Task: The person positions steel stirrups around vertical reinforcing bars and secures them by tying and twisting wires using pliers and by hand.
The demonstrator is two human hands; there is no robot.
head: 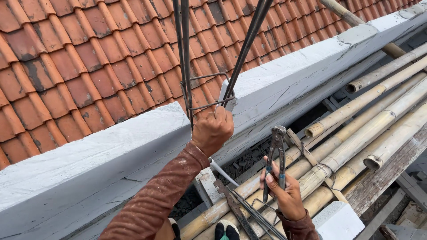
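My left hand (213, 130) is closed around a dark upright steel bar (186, 66) just below a thin bent wire stirrup (205, 91) that loops around the bars. A second dark bar (249, 40) leans up to the right from the same spot. My right hand (284, 191) holds a pair of metal pincers (276, 155) by the blue-tipped handles, jaws pointing up, below and right of the left hand. Both sleeves are reddish-brown and dusty.
A grey concrete beam (111, 151) runs diagonally, with red clay roof tiles (80, 66) beyond it. Bamboo poles (369, 129) form a platform at right. More steel bars (249, 213) and wire lie by my shoes (226, 230). A white block (338, 222) sits at the bottom.
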